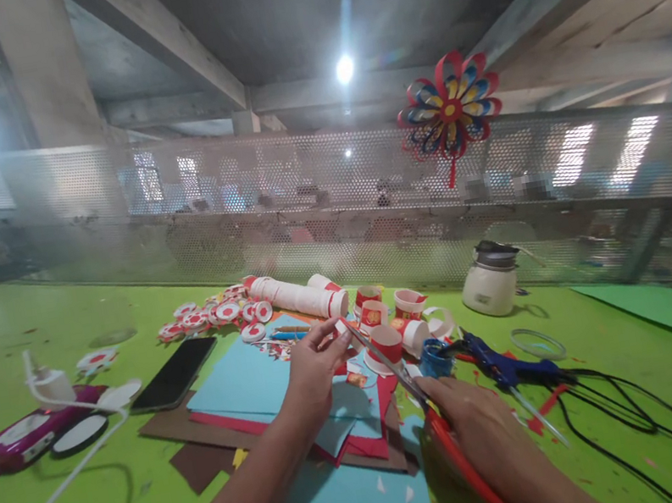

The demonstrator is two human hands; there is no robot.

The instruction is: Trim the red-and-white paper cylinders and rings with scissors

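My left hand [313, 373] pinches a small white paper piece [341, 327] between thumb and fingertips. In my right hand [476, 413] is a pair of scissors [450, 447] with red handles, its blades pointing up and left to the paper piece. Whether the blades touch the paper I cannot tell. Below my hands lie stacked sheets of light blue paper [235, 380], with red and brown sheets under them. Just beyond the blades stand several red and white paper cups [383, 345], some tipped over.
A blue glue gun [510, 368] with a black cable lies at right, near a white jug [491, 284]. At left are a black phone [176, 373] and a purple power strip [37, 430]. Red-and-white paper discs [211, 315] are heaped behind; a paper flower [450, 110] hangs on the mesh screen.
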